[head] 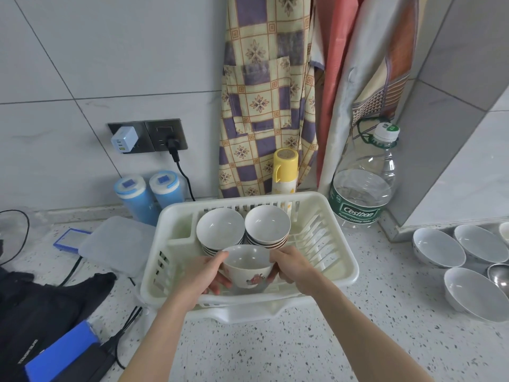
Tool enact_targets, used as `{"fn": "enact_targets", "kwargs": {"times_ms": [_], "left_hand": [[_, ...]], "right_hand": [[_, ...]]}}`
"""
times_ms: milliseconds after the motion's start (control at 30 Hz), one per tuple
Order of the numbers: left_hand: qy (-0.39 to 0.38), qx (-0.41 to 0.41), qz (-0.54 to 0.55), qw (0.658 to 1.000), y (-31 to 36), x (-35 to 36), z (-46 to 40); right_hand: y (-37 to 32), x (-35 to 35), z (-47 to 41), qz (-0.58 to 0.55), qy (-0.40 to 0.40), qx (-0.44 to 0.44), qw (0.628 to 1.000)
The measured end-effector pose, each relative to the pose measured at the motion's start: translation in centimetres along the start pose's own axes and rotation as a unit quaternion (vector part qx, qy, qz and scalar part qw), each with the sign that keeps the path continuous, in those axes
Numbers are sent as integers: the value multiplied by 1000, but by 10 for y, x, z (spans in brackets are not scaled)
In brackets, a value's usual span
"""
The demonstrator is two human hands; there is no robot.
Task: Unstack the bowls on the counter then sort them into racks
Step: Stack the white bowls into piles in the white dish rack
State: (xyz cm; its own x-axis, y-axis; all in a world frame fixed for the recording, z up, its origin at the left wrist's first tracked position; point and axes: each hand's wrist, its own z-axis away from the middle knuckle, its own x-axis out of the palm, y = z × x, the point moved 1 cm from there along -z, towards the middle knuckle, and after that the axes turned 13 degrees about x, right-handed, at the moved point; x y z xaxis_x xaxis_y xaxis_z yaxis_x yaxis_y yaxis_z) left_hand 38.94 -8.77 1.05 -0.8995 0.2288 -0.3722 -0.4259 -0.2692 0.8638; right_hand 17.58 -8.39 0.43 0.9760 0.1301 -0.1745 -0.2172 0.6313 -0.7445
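Observation:
A small white bowl with a flower print [248, 267] is held upright over the front of the cream dish rack [341, 268]. My left hand [205, 274] grips its left side and my right hand [292, 267] grips its right side. Behind it, inside the rack, stand two stacks of striped white bowls: the left stack [220, 230] and the right stack [267, 224]. Three shallow grey-white bowls lie on the counter at the right: one at the back left [438, 249], one behind it [480, 242], one nearer [475, 293].
A large water bottle [363, 188] and a yellow flask [285, 169] stand behind the rack. Two blue canisters [150, 194] and a plastic lid [118, 244] sit at the left. Black bag, blue box and cables fill the front left. A metal bowl [500, 274] lies at the right edge.

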Motion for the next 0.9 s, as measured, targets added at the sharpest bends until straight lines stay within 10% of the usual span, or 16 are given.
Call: {"fn": "enact_targets", "kwargs": {"times_ms": [900], "left_hand": [[10,66,-219,973,-14,10,-10]], "right_hand": [[9,6,-6,178,22,21,984]]}}
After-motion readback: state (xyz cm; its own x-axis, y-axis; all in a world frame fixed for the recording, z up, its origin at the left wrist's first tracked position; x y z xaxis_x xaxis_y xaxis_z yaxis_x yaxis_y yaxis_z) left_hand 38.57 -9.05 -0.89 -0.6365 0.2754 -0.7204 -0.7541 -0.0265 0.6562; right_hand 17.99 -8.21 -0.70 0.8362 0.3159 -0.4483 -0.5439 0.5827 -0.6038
